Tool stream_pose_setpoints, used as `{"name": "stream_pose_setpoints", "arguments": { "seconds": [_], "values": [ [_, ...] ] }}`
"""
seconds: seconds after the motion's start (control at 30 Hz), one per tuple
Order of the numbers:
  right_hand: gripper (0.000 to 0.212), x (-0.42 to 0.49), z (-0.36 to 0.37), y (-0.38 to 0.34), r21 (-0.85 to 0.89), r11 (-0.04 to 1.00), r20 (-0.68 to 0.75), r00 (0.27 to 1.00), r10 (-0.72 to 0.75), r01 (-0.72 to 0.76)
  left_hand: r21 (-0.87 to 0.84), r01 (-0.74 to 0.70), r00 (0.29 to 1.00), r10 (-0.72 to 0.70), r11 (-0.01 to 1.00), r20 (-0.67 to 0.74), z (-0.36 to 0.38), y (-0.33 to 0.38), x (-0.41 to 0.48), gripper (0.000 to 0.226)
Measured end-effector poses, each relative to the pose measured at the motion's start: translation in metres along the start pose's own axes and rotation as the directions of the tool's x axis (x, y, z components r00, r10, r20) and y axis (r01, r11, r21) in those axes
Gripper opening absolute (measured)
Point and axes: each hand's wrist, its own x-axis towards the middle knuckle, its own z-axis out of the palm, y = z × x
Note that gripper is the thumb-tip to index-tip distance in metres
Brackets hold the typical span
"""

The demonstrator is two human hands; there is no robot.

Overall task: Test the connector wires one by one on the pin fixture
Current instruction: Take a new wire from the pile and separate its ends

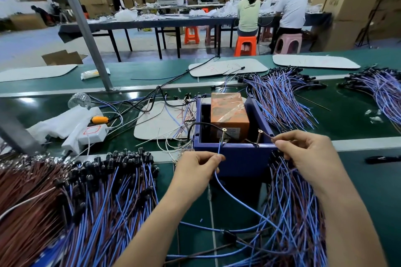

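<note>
A blue box (238, 158) with an orange block (227, 112) inside serves as the pin fixture; two upright metal pins stand at its near rim, the left pin (223, 135) and the right pin (258, 136). My left hand (195, 171) pinches the blue lead (219, 151) of a connector wire, whose tip touches the left pin. My right hand (303, 154) pinches the brown lead (268, 135), whose tip meets the right pin. The wire loops down toward me, and its black connector end (227, 235) lies on the green mat.
A large pile of blue-and-brown wires (76, 201) lies at my left, another bundle (297, 212) under my right forearm, and more bundles (280, 93) behind the box. A white power strip (91, 134) and loose cables sit left of the box. Two people sit at a far table.
</note>
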Motion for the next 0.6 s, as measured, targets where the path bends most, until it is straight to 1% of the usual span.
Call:
{"name": "stream_pose_setpoints", "arguments": {
  "seconds": [0.1,0.27,0.5,0.6],
  "values": [
    [0.022,0.0027,-0.0019,0.0043,-0.058,0.998,-0.003,0.999,0.038,-0.039,0.021,0.016,1.0,-0.016,1.0,-0.003,-0.002,-0.0038,0.0028,0.023],
    [0.022,0.0027,0.0002,0.0053,-0.149,0.987,0.059,0.996,0.073,-0.063,0.058,0.016,1.0,-0.017,0.998,0.025,-0.0052,-0.0049,0.0034,0.022],
    [0.02,0.0015,-0.0009,0.0038,-0.171,0.984,0.081,0.994,0.068,-0.054,0.083,0.031,0.999,-0.035,0.996,0.037,-0.0051,-0.0029,0.0046,0.019],
    [0.018,0.0009,-0.004,0.0037,-0.194,0.979,0.083,0.993,0.08,-0.063,0.04,0.051,0.998,-0.052,0.998,0.035,-0.0043,-0.0028,0.0049,0.016]
  ]
}}
